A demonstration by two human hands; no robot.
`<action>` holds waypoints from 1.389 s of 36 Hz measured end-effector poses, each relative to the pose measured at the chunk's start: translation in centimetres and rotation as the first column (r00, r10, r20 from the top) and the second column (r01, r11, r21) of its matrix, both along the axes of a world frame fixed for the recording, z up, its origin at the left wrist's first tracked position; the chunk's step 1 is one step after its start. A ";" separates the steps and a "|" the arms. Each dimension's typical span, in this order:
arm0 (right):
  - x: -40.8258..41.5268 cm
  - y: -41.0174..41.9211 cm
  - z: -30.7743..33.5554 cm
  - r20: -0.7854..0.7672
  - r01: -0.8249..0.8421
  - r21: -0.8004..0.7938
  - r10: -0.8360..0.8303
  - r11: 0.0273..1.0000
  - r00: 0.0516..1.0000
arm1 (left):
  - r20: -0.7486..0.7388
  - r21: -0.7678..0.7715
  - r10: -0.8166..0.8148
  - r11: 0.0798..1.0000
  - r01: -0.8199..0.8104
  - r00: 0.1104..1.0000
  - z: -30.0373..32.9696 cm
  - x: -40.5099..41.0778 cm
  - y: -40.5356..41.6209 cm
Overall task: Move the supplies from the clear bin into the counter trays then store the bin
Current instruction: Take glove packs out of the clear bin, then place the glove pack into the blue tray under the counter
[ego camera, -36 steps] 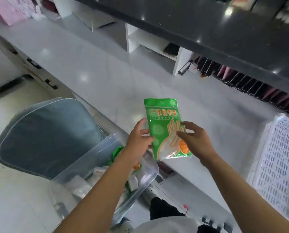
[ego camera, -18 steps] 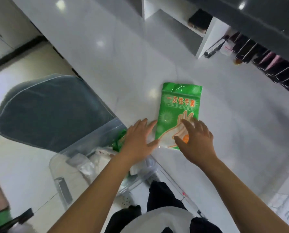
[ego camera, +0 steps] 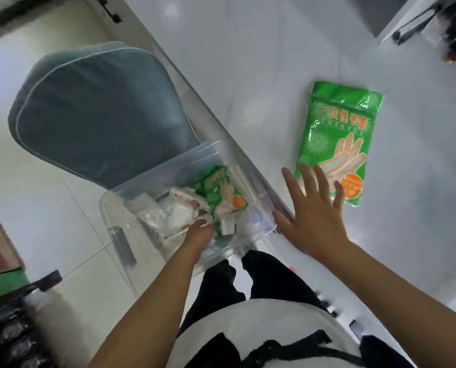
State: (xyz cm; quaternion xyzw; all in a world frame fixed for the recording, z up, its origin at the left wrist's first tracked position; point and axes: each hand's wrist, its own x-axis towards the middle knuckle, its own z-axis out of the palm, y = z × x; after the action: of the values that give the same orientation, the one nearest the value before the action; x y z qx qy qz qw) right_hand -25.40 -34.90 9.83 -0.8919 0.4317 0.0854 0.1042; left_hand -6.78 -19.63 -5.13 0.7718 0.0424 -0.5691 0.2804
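Bare forearms, no sleeves visible. Left hand (ego camera: 199, 232) and right hand (ego camera: 310, 216) bare, no gloves, rings or watch. White top (ego camera: 237, 330) with black strap (ego camera: 295, 350) across front. Black trousers (ego camera: 250, 282) below.

Bright, counter glare, edges blurry, fisheye

The green glove packet (ego camera: 338, 139) on the counter reads "一次性手套".
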 end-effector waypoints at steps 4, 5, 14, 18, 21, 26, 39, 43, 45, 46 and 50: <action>-2.1 1.3 -1.4 0.014 0.085 -0.099 -0.084 0.991 0.996 | 0.065 0.014 -0.172 0.985 0.171 0.983 -3.4 0.4 -0.8; -2.5 1.4 -1.9 0.010 0.080 -0.117 -0.079 0.990 0.997 | 0.053 0.020 -0.190 0.982 0.190 0.980 -4.3 0.5 -1.1; -4.5 0.1 -5.4 0.139 -0.004 -0.274 0.044 0.962 0.989 | 0.060 0.114 -0.123 0.987 0.116 0.991 -10.9 2.1 -4.8; -4.6 0.0 -5.4 0.214 0.008 -0.280 0.055 0.960 0.975 | 0.094 0.115 -0.127 0.987 0.116 0.987 -13.0 2.2 -5.8; -4.5 0.0 -5.3 0.248 0.009 -0.277 0.062 0.961 0.967 | 0.032 0.069 -0.001 0.998 -0.001 0.999 -14.6 2.5 -5.8; -4.5 -0.1 -5.2 0.293 0.013 -0.281 0.072 0.960 0.953 | -0.115 0.054 0.241 0.970 -0.236 0.964 -15.2 3.0 -6.1; -4.4 0.2 -4.6 0.242 0.002 -0.281 0.069 0.960 0.968 | -0.327 0.065 0.459 0.883 -0.465 0.826 -7.4 4.6 -3.9; -4.2 0.4 -4.2 0.222 0.013 -0.253 0.045 0.967 0.974 | -0.241 -0.158 0.310 0.922 -0.352 0.920 -3.8 5.2 -2.0; -4.1 0.5 -3.9 0.208 0.017 -0.235 0.033 0.972 0.978 | -0.217 -0.206 0.296 0.918 -0.340 0.930 -1.4 5.8 -1.2; -4.0 0.6 -3.8 0.201 0.022 -0.222 0.024 0.975 0.979 | -0.204 -0.220 0.303 0.912 -0.345 0.931 -0.1 6.1 -0.9; -3.8 0.9 -3.0 0.163 0.040 -0.142 -0.017 0.989 0.986 | -0.190 -0.341 0.333 0.860 -0.380 0.924 5.2 6.7 0.3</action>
State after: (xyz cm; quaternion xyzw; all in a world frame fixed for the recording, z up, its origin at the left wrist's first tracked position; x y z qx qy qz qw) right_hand -29.24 -34.04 6.82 -0.8948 0.4396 -0.0201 0.0751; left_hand -0.03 -19.33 0.06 0.6464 0.0936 -0.5516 0.5188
